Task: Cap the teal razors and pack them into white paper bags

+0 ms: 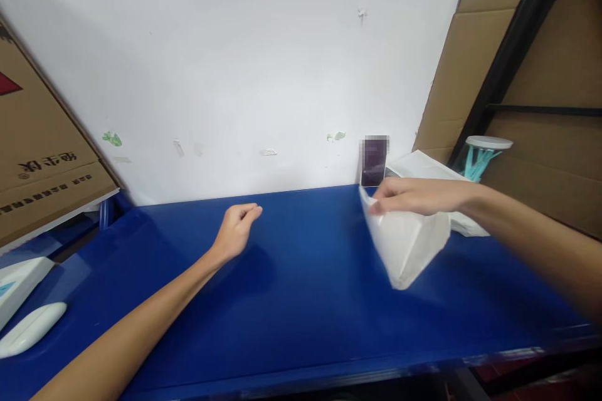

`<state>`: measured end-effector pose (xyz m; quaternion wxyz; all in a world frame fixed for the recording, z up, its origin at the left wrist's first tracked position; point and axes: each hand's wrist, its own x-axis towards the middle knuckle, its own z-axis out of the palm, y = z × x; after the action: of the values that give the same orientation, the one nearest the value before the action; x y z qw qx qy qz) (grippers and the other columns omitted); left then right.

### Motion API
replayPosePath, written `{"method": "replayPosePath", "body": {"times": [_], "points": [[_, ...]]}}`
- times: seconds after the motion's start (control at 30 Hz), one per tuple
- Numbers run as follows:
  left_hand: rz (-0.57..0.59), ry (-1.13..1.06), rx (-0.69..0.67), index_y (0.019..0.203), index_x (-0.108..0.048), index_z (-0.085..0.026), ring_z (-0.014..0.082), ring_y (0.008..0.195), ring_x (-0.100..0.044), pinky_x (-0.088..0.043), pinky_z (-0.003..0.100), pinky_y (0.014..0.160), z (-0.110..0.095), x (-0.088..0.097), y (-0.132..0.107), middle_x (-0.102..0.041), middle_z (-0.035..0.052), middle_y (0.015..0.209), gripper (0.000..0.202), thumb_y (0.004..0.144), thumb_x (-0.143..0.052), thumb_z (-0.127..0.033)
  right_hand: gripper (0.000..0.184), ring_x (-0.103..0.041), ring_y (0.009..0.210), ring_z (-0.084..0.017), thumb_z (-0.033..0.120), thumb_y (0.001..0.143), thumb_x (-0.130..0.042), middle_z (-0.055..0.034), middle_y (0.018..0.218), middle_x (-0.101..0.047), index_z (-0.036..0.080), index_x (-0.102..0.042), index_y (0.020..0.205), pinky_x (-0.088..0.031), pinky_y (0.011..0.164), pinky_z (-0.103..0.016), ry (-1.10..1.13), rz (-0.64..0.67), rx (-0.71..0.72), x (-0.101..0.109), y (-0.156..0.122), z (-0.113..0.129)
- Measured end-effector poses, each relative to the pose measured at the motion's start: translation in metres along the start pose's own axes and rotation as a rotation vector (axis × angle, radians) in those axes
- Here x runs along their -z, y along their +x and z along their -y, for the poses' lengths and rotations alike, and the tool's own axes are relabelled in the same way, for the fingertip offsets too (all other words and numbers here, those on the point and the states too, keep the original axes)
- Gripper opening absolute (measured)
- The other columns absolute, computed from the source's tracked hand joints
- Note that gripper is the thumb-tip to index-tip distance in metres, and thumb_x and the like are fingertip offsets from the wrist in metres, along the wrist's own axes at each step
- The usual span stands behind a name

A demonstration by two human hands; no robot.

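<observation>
My right hand (409, 194) is closed on the upper edge of a white tissue (404, 244), pinching it between thumb and fingers. The tissue hangs in loose folds above the blue tabletop (301, 301), its lower tip slightly blurred. My left hand (235, 229) is raised over the middle of the table, fingers curled and thumb pressed against them. Nothing shows in it. Behind my right hand lies a white packet (421, 166), partly hidden by the hand and wrist.
Against the white wall (282, 62) stands a small dark-fronted box (374, 166), partly pixelated. A lidded clear jar with turquoise sticks (482, 160) is at the right. Cardboard (42, 119) flanks the left. A white box (23, 285) and a smooth white oval object (32, 329) lie at left.
</observation>
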<state>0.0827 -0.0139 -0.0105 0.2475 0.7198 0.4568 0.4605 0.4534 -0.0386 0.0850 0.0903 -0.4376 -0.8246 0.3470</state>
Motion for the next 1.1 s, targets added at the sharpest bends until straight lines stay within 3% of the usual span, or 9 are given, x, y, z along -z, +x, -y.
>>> {"method": "replayPosePath", "body": {"times": [0.2, 0.37, 0.5, 0.63, 0.73, 0.8, 0.87, 0.93, 1.1], "points": [[-0.120, -0.096, -0.026, 0.057, -0.023, -0.022, 0.0102, 0.051, -0.019, -0.022, 0.026, 0.051, 0.003, 0.026, 0.010, -0.018, -0.0055, 0.057, 0.043, 0.085, -0.047, -0.045, 0.049, -0.025, 0.050, -0.007, 0.053, 0.081, -0.065, 0.0049, 0.056, -0.029, 0.019, -0.042, 0.054, -0.019, 0.046, -0.025, 0.207, 0.114, 0.134, -0.028, 0.049, 0.026], [-0.076, 0.044, -0.073, 0.058, -0.035, -0.020, 0.0108, 0.055, -0.027, -0.024, 0.026, 0.054, 0.001, 0.027, 0.002, -0.028, -0.0043, 0.058, 0.043, 0.087, -0.054, -0.045, 0.039, -0.039, 0.052, -0.010, 0.050, 0.068, -0.071, 0.0024, 0.055, -0.044, 0.019, -0.054, 0.052, -0.031, 0.048, -0.025, 0.399, 0.126, 0.097, -0.038, 0.053, 0.020], [-0.043, 0.219, -0.123, 0.060, -0.042, -0.018, 0.0113, 0.056, -0.034, -0.028, 0.027, 0.056, -0.004, 0.024, 0.000, -0.034, -0.0036, 0.058, 0.042, 0.092, -0.043, -0.044, 0.030, -0.057, 0.071, -0.014, 0.047, 0.073, -0.069, -0.0030, 0.081, -0.065, 0.018, -0.066, 0.065, -0.043, 0.063, -0.027, 0.364, 0.172, 0.242, -0.046, 0.062, 0.021], [-0.032, 0.439, -0.159, 0.060, -0.043, -0.018, 0.0099, 0.051, -0.033, -0.028, 0.026, 0.055, -0.020, 0.030, -0.001, -0.034, -0.0052, 0.052, 0.042, 0.094, -0.043, -0.043, 0.040, -0.054, 0.066, -0.014, 0.052, 0.090, -0.051, -0.0022, 0.075, -0.065, 0.018, -0.065, 0.074, -0.040, 0.064, -0.030, -0.034, -0.182, 0.162, -0.061, 0.072, 0.016], [0.202, 0.467, -0.179, 0.072, -0.057, -0.017, 0.0119, 0.056, -0.047, -0.037, 0.025, 0.060, -0.045, 0.037, -0.011, -0.052, -0.0032, 0.059, 0.038, 0.095, -0.047, -0.046, 0.043, -0.044, 0.054, -0.013, 0.052, 0.093, -0.046, 0.0016, 0.058, -0.054, 0.020, -0.060, 0.069, -0.033, 0.059, -0.030, -0.232, -0.340, 0.135, -0.075, 0.064, 0.007], [0.470, 0.441, -0.198, 0.093, -0.066, -0.019, 0.0170, 0.078, -0.061, -0.046, 0.028, 0.073, -0.065, 0.037, -0.025, -0.067, 0.0021, 0.088, 0.035, 0.090, -0.056, -0.053, 0.041, -0.042, 0.052, -0.013, 0.050, 0.094, -0.046, 0.0026, 0.052, -0.049, 0.021, -0.057, 0.067, -0.031, 0.059, -0.030, -0.327, -0.356, 0.137, -0.082, 0.057, 0.000], [0.763, 0.485, -0.192, 0.130, -0.059, -0.029, 0.0265, 0.111, -0.059, -0.046, 0.035, 0.093, -0.082, 0.031, -0.045, -0.062, 0.0056, 0.126, 0.066, 0.074, -0.072, -0.063, 0.040, -0.046, 0.054, -0.015, 0.048, 0.095, -0.045, 0.0012, 0.056, -0.053, 0.021, -0.056, 0.068, -0.032, 0.062, -0.031, -0.392, -0.330, 0.131, -0.085, 0.051, -0.007], [0.953, 0.568, -0.179, 0.148, -0.042, -0.033, 0.0362, 0.127, -0.049, -0.042, 0.044, 0.101, -0.093, 0.021, -0.063, -0.053, 0.0089, 0.140, 0.101, 0.061, -0.078, -0.069, 0.038, -0.054, 0.065, -0.017, 0.049, 0.096, -0.044, -0.0019, 0.072, -0.060, 0.021, -0.057, 0.074, -0.036, 0.071, -0.033, -0.429, -0.293, 0.130, -0.083, 0.049, -0.014], [1.034, 0.664, -0.083, 0.143, -0.048, -0.026, 0.0332, 0.116, -0.054, -0.044, 0.039, 0.095, -0.086, 0.011, -0.057, -0.055, 0.0109, 0.133, 0.089, 0.068, -0.074, -0.068, 0.034, -0.054, 0.099, -0.026, 0.053, 0.094, -0.045, -0.0072, 0.107, -0.059, 0.022, -0.055, 0.086, -0.035, 0.090, -0.043, -0.376, -0.269, 0.107, -0.067, 0.056, -0.028]]}}
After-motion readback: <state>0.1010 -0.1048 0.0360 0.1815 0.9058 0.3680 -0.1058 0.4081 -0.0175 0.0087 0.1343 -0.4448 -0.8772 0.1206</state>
